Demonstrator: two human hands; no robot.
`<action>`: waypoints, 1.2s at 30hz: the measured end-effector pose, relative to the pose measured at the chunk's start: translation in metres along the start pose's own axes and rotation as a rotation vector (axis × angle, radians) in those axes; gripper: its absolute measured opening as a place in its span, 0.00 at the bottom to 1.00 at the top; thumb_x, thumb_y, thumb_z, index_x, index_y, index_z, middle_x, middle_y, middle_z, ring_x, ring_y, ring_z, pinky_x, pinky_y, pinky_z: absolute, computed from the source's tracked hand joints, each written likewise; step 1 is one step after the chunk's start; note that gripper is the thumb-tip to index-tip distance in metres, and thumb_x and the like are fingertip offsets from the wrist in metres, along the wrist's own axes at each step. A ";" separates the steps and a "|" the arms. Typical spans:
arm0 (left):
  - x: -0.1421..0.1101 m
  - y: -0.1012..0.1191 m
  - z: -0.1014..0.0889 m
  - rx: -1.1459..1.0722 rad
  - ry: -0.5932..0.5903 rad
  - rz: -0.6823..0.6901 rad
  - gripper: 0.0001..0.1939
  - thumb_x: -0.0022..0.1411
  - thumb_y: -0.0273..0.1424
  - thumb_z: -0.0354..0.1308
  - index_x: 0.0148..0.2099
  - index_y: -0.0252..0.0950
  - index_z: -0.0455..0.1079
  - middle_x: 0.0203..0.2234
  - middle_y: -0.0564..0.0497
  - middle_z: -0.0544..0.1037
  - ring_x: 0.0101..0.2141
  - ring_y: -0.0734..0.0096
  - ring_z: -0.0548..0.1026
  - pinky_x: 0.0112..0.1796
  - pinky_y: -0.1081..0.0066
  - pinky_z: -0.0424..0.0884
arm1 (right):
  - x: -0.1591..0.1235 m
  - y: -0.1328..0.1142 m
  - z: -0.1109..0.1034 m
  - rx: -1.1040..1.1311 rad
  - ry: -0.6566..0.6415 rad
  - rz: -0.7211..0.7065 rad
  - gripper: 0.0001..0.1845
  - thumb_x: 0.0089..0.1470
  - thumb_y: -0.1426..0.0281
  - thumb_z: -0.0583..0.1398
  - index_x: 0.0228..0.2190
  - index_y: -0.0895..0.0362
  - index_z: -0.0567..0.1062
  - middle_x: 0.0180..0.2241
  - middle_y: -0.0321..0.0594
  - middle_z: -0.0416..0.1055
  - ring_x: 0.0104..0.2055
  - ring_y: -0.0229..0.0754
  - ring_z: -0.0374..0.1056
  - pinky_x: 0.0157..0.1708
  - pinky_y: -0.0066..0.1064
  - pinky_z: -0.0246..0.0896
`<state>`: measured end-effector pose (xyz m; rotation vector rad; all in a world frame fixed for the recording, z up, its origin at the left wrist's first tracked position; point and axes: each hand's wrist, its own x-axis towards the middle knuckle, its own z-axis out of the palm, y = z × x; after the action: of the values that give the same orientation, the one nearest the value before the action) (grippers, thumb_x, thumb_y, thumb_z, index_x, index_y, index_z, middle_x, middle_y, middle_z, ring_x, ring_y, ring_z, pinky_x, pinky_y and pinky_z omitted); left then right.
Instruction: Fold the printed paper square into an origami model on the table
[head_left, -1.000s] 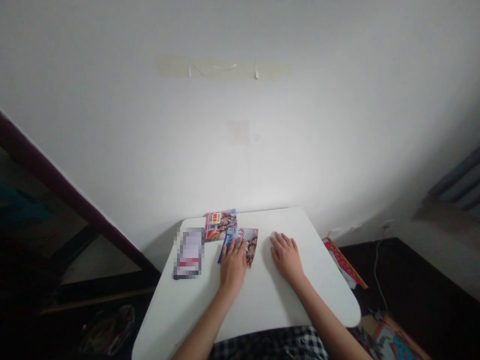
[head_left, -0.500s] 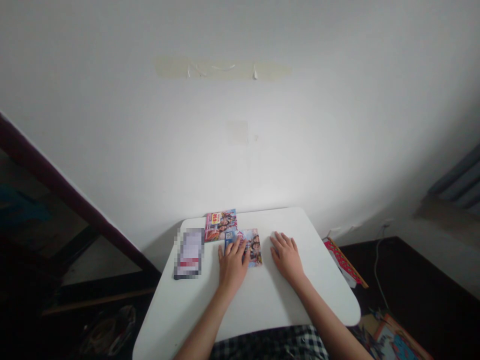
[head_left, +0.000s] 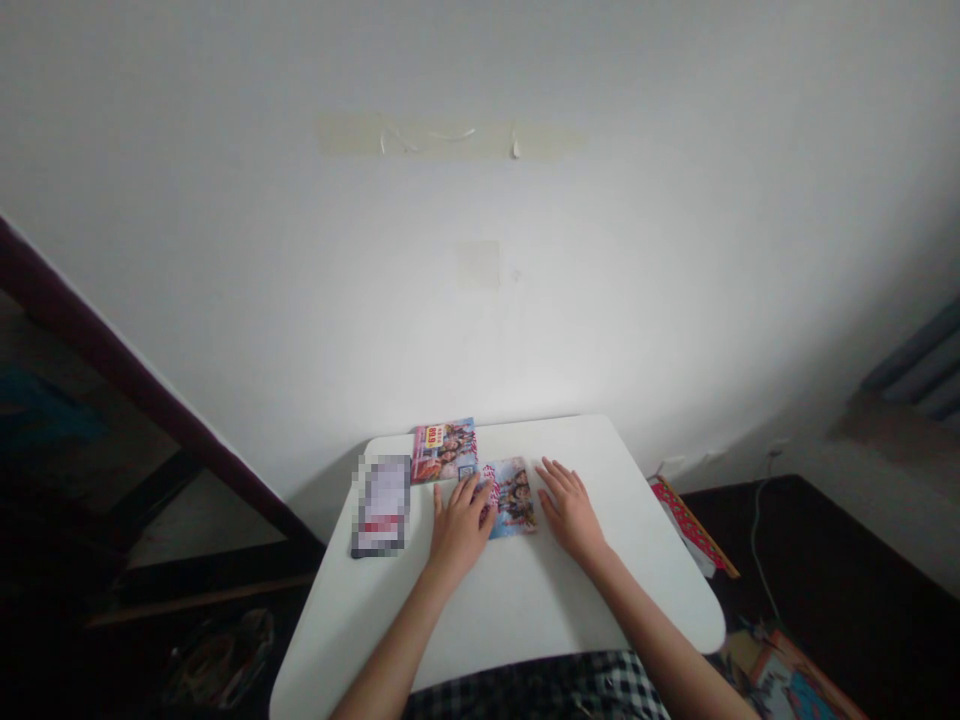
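Note:
A colourful printed flyer (head_left: 514, 500) with a photo of people lies flat on the white table (head_left: 517, 600). My left hand (head_left: 461, 525) rests over its left part with the fingers spread, hiding that side. Palm down just right of the flyer, my right hand (head_left: 571, 512) is open, its fingertips close to the flyer's right edge. Behind the left hand lies a second, similar flyer (head_left: 444, 450) with a yellow price patch. Left of both, a phone-shaped object (head_left: 384, 505) is blurred out by pixels.
A white wall (head_left: 600, 300) stands directly behind the table. On the floor to the right are a red patterned item (head_left: 686, 520) and a picture book or box (head_left: 787, 685). A dark red frame (head_left: 150, 370) slants down at the left.
The flyer under my left hand has slid a little to the right, showing more of its red lettering. My right hand stays nearly in place.

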<state>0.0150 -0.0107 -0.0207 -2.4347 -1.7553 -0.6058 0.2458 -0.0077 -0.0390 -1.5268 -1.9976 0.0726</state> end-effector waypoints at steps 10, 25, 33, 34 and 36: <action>0.009 0.019 0.009 -0.019 -0.040 0.037 0.21 0.70 0.35 0.46 0.62 0.51 0.67 0.63 0.50 0.68 0.62 0.56 0.64 0.65 0.37 0.44 | 0.012 -0.026 0.003 -0.165 -0.231 -0.133 0.28 0.66 0.70 0.45 0.65 0.56 0.60 0.69 0.42 0.49 0.71 0.45 0.44 0.69 0.48 0.41; 0.003 0.012 0.024 0.057 -0.082 -0.098 0.32 0.70 0.46 0.40 0.72 0.43 0.47 0.69 0.47 0.55 0.69 0.56 0.52 0.65 0.38 0.33 | 0.006 -0.011 0.001 -0.245 -0.249 -0.038 0.28 0.69 0.60 0.42 0.67 0.47 0.51 0.69 0.38 0.48 0.72 0.45 0.43 0.68 0.60 0.27; 0.003 0.015 0.015 0.035 -0.081 -0.107 0.32 0.70 0.47 0.40 0.72 0.45 0.49 0.69 0.48 0.57 0.69 0.55 0.52 0.66 0.38 0.36 | 0.003 -0.013 0.002 -0.246 -0.207 -0.002 0.30 0.68 0.61 0.42 0.68 0.52 0.49 0.69 0.41 0.47 0.72 0.44 0.43 0.69 0.58 0.25; 0.003 0.016 0.014 0.039 -0.078 -0.109 0.32 0.70 0.47 0.40 0.72 0.46 0.49 0.69 0.48 0.57 0.68 0.55 0.53 0.66 0.38 0.37 | 0.003 -0.013 0.002 -0.243 -0.209 -0.001 0.30 0.68 0.61 0.42 0.68 0.53 0.49 0.69 0.41 0.47 0.72 0.44 0.42 0.69 0.57 0.24; 0.003 0.016 0.012 0.047 -0.069 -0.114 0.31 0.70 0.46 0.41 0.71 0.45 0.50 0.68 0.47 0.58 0.68 0.54 0.53 0.65 0.38 0.40 | 0.004 -0.012 0.002 -0.242 -0.202 0.005 0.30 0.68 0.62 0.42 0.68 0.54 0.48 0.69 0.42 0.46 0.72 0.44 0.43 0.69 0.56 0.26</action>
<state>0.0335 -0.0102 -0.0277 -2.3643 -1.9232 -0.4899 0.2344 -0.0075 -0.0343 -1.7347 -2.2272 -0.0141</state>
